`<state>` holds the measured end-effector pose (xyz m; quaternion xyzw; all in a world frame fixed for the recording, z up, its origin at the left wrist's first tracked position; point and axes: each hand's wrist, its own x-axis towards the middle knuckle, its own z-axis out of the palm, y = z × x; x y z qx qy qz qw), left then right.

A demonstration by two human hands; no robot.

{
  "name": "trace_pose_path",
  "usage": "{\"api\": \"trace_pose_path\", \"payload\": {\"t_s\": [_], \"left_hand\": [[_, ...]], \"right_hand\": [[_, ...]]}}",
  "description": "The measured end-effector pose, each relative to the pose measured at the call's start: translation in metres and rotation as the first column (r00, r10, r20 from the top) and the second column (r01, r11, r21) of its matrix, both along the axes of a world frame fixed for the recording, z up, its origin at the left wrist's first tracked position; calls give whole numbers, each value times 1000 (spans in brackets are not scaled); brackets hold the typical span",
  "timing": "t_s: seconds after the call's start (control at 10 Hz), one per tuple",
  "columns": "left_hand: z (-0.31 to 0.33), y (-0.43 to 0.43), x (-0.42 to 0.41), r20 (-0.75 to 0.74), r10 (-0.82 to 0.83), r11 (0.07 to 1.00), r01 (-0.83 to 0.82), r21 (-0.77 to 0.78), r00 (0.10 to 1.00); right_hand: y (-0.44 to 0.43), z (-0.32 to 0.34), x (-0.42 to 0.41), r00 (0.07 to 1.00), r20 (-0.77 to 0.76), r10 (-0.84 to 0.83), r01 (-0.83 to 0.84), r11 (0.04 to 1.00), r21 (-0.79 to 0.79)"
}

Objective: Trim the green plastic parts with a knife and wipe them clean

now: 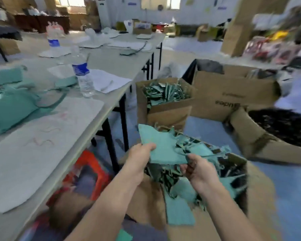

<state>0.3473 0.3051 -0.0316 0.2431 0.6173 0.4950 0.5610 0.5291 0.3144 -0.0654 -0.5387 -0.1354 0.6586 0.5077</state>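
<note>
The big brown box [233, 94] past your hands has dark print on its side. The print is upside down and too blurry to read. The near water bottle [82, 75] on the tabletop [111, 56] has a blue label, and so does the far bottle [53, 40]. The words on both labels are too blurry to read.

Your left hand [139, 157] has a tight grip on a flat green piece [162, 146]. The thumb lies on top at its near left edge and the fingers are hidden under it. Your right hand [196, 171] has its fingers curled on the near right corner of the same piece, where a thin green strip [207, 154] sticks out. Both grips are closed on it, not let go.

You hold the green piece up over an open scrap box [240, 162] on the floor, full of green offcuts. Another box of green scraps [165, 98] stands just behind it. A box of black bits [283, 126] sits at your right.

More green parts [10, 105] lie on the tabletop at your left, next to a white sheet [42, 145]. A red stool [92, 166] stands under the tabletop.
</note>
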Motion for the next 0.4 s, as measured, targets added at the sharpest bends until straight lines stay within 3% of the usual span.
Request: {"api": "trace_pose_path", "payload": {"t_s": [0.1, 0.2, 0.3, 0.4], "left_hand": [[-30, 2, 53, 221, -160, 972, 193, -135, 962], [-55, -1, 91, 281, -217, 942, 276, -189, 935], [-64, 4, 113, 410, -381, 885, 456, -100, 829], [-58, 14, 137, 292, -624, 760, 650, 9, 725]], "right_hand": [[-11, -36, 55, 993, 47, -112, 117, 986, -122], [-23, -74, 86, 986, 44, -160, 166, 964, -209], [-16, -98, 114, 970, -30, -240, 222, 933, -283], [9, -108, 144, 877, -248, -411, 334, 894, -300]]}}
